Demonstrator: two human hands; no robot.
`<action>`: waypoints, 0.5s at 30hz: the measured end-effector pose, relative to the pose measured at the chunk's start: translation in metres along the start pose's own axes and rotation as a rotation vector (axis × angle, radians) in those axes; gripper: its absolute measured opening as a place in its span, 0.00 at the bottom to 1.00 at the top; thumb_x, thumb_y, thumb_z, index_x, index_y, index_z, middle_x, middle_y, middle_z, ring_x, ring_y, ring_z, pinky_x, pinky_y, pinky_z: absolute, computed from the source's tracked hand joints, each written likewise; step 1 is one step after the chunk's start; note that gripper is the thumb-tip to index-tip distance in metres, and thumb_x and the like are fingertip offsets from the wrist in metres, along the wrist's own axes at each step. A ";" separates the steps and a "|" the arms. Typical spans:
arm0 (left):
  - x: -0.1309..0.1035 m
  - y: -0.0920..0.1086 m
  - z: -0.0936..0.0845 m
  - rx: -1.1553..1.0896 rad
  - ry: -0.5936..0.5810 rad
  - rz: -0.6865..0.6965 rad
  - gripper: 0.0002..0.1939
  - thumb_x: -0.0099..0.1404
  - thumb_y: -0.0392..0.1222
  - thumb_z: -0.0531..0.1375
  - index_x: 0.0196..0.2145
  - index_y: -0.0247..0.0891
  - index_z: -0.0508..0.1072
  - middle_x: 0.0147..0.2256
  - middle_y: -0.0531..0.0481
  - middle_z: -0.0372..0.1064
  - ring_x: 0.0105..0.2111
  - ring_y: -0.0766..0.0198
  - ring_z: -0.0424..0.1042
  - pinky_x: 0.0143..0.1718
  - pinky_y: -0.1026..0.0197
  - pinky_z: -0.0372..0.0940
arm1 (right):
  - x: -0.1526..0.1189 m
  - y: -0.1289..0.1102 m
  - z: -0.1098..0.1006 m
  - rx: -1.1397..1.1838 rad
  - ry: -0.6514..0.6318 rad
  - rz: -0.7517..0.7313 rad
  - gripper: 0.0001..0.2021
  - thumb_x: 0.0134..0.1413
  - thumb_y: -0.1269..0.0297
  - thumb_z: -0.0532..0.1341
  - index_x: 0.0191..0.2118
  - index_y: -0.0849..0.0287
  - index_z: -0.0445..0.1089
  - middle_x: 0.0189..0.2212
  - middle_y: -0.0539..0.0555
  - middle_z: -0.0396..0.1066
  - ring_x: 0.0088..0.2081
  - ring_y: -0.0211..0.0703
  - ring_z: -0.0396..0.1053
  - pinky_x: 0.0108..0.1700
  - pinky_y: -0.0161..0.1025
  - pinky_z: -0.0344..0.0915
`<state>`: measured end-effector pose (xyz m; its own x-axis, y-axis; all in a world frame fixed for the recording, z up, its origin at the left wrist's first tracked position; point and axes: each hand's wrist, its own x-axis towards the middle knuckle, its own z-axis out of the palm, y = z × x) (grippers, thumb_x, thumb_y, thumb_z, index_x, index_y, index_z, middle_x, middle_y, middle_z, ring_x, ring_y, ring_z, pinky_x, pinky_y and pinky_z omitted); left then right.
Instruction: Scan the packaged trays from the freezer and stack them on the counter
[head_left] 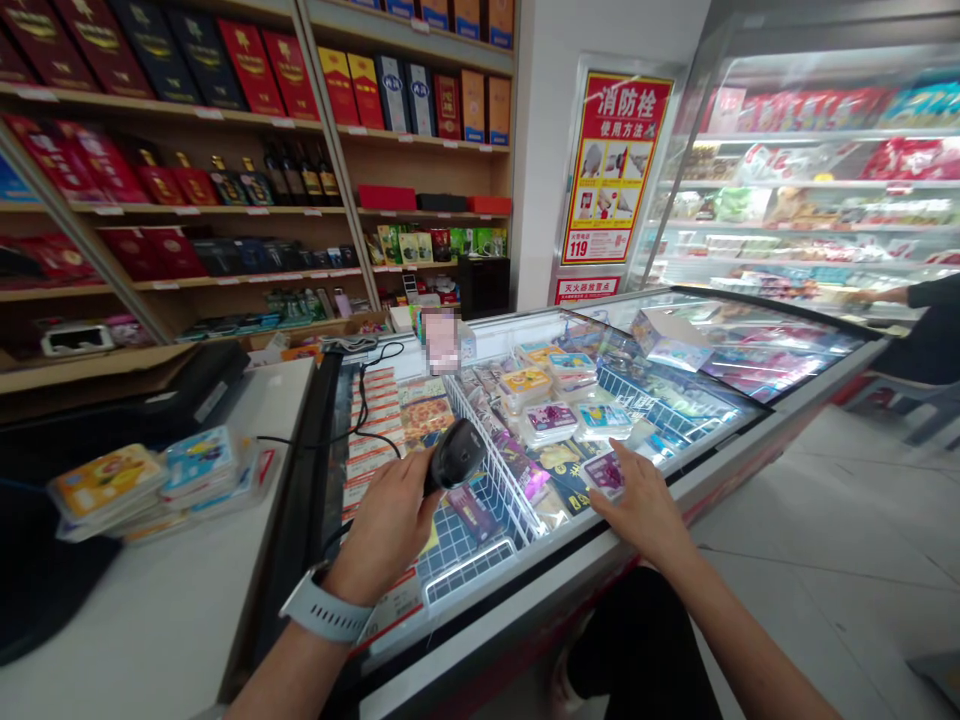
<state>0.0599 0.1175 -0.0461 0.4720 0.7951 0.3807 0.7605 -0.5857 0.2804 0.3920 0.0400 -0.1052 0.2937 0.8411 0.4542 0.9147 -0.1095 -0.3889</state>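
Note:
My left hand [397, 515] is wrapped round a black handheld barcode scanner [456, 455], its head angled up to the right over the chest freezer's glass. A black cable [364, 395] loops across the glass behind it. My right hand [641, 500] has its thumb and fingers spread around a purple-labelled pack [604, 472]; whether they touch it I cannot tell. Just beyond it sit a purple-labelled flat tub [551, 422] and a blue-labelled tub [602, 420]. Behind those stand an orange-labelled tub [525, 385] and several similar ones.
At left, a white counter [187, 590] bears stacked tubs [199, 465] and a black device. White wire baskets [495, 460] show through the freezer glass. Boxed goods fill the shelves [262, 120] behind. A person's dark sleeve [934, 292] shows at the right, near a display fridge [810, 190].

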 end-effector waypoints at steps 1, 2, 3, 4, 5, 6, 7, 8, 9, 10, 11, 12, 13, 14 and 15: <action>0.000 0.000 0.000 -0.002 0.002 0.002 0.18 0.63 0.34 0.57 0.51 0.35 0.63 0.45 0.42 0.69 0.45 0.53 0.69 0.49 0.50 0.63 | 0.001 -0.001 -0.002 0.074 -0.001 0.025 0.36 0.48 0.53 0.61 0.62 0.61 0.56 0.54 0.65 0.64 0.56 0.61 0.61 0.58 0.57 0.58; 0.000 0.001 -0.001 -0.003 0.005 0.003 0.18 0.63 0.34 0.56 0.52 0.35 0.62 0.45 0.42 0.69 0.45 0.53 0.69 0.49 0.50 0.63 | 0.002 -0.002 -0.004 0.168 -0.004 0.059 0.35 0.49 0.52 0.61 0.62 0.59 0.57 0.55 0.63 0.63 0.57 0.60 0.60 0.59 0.57 0.56; 0.000 0.001 -0.001 -0.001 0.007 0.003 0.18 0.64 0.35 0.56 0.52 0.35 0.62 0.45 0.42 0.69 0.45 0.53 0.69 0.49 0.50 0.63 | 0.003 -0.004 -0.006 0.291 -0.011 0.104 0.34 0.50 0.51 0.60 0.62 0.57 0.57 0.56 0.61 0.63 0.58 0.58 0.60 0.60 0.57 0.55; 0.000 0.001 -0.001 0.003 0.008 0.000 0.18 0.64 0.35 0.56 0.52 0.35 0.62 0.45 0.42 0.69 0.45 0.53 0.69 0.48 0.51 0.63 | 0.004 -0.005 -0.007 0.448 -0.020 0.160 0.33 0.50 0.50 0.60 0.61 0.55 0.58 0.57 0.60 0.62 0.58 0.57 0.61 0.61 0.56 0.55; 0.000 0.001 -0.002 0.007 0.008 -0.001 0.18 0.64 0.35 0.56 0.52 0.35 0.62 0.44 0.42 0.70 0.44 0.53 0.69 0.48 0.51 0.64 | 0.005 -0.007 -0.009 0.639 -0.031 0.223 0.31 0.52 0.49 0.59 0.61 0.53 0.58 0.58 0.58 0.62 0.57 0.56 0.62 0.61 0.56 0.56; 0.000 0.001 -0.002 0.012 0.009 0.000 0.19 0.64 0.35 0.56 0.52 0.35 0.62 0.44 0.43 0.70 0.43 0.53 0.70 0.47 0.51 0.64 | 0.006 -0.009 -0.010 0.849 -0.042 0.293 0.30 0.53 0.48 0.57 0.60 0.52 0.59 0.58 0.57 0.63 0.56 0.55 0.64 0.60 0.56 0.57; 0.000 0.001 -0.002 0.014 0.010 0.003 0.19 0.64 0.35 0.56 0.52 0.35 0.62 0.44 0.43 0.70 0.43 0.54 0.70 0.47 0.51 0.64 | 0.007 -0.011 -0.011 1.059 -0.055 0.362 0.28 0.54 0.47 0.56 0.59 0.51 0.60 0.56 0.56 0.65 0.54 0.54 0.67 0.59 0.56 0.60; 0.000 0.001 -0.002 0.013 0.011 0.004 0.19 0.63 0.35 0.56 0.52 0.36 0.62 0.44 0.43 0.70 0.43 0.54 0.70 0.47 0.51 0.64 | 0.008 -0.013 -0.011 1.252 -0.072 0.421 0.26 0.55 0.48 0.54 0.58 0.51 0.62 0.54 0.55 0.67 0.51 0.53 0.70 0.57 0.57 0.62; -0.001 0.001 -0.002 0.010 0.010 0.005 0.19 0.63 0.35 0.56 0.52 0.36 0.62 0.44 0.43 0.69 0.43 0.54 0.69 0.47 0.51 0.64 | 0.008 -0.015 -0.012 1.410 -0.094 0.464 0.25 0.55 0.48 0.53 0.57 0.51 0.63 0.52 0.55 0.70 0.49 0.53 0.71 0.55 0.58 0.64; -0.001 0.000 -0.002 0.006 0.007 0.005 0.19 0.64 0.35 0.56 0.52 0.36 0.62 0.44 0.43 0.69 0.43 0.54 0.69 0.47 0.51 0.64 | 0.008 -0.017 -0.013 1.526 -0.122 0.488 0.24 0.56 0.49 0.53 0.56 0.52 0.64 0.50 0.55 0.71 0.48 0.54 0.72 0.53 0.60 0.65; -0.001 0.000 -0.001 0.003 0.004 0.004 0.18 0.64 0.35 0.56 0.52 0.35 0.62 0.43 0.43 0.69 0.43 0.53 0.69 0.47 0.51 0.64 | 0.008 -0.019 -0.013 1.604 -0.155 0.497 0.24 0.56 0.50 0.52 0.55 0.52 0.65 0.50 0.55 0.72 0.49 0.55 0.72 0.52 0.61 0.66; -0.001 0.000 -0.001 0.002 0.001 0.004 0.18 0.64 0.35 0.56 0.51 0.35 0.62 0.43 0.43 0.69 0.43 0.53 0.69 0.47 0.50 0.64 | 0.008 -0.021 -0.013 1.655 -0.182 0.500 0.23 0.57 0.50 0.51 0.55 0.53 0.65 0.50 0.56 0.72 0.49 0.56 0.72 0.51 0.63 0.66; 0.000 0.000 -0.001 0.002 0.001 0.005 0.17 0.64 0.35 0.56 0.51 0.35 0.62 0.43 0.43 0.69 0.43 0.53 0.69 0.47 0.50 0.64 | 0.008 -0.022 -0.013 1.687 -0.200 0.504 0.24 0.57 0.49 0.51 0.55 0.53 0.65 0.50 0.56 0.72 0.50 0.56 0.71 0.51 0.64 0.65; 0.000 0.000 -0.001 0.001 0.002 0.008 0.17 0.64 0.35 0.56 0.51 0.35 0.62 0.43 0.42 0.69 0.43 0.53 0.69 0.47 0.50 0.64 | 0.007 -0.022 -0.013 1.707 -0.206 0.513 0.24 0.57 0.47 0.50 0.55 0.53 0.66 0.51 0.56 0.72 0.51 0.57 0.71 0.52 0.64 0.64; 0.000 0.000 -0.001 -0.001 0.003 0.011 0.18 0.64 0.35 0.56 0.52 0.35 0.62 0.44 0.42 0.69 0.43 0.53 0.69 0.47 0.50 0.64 | 0.007 -0.023 -0.013 1.722 -0.203 0.528 0.25 0.58 0.45 0.50 0.55 0.53 0.65 0.52 0.57 0.71 0.51 0.57 0.71 0.53 0.64 0.63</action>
<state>0.0593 0.1171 -0.0452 0.4789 0.7883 0.3862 0.7546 -0.5945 0.2776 0.3770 0.0412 -0.0824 0.2708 0.9624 -0.0218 -0.5712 0.1425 -0.8083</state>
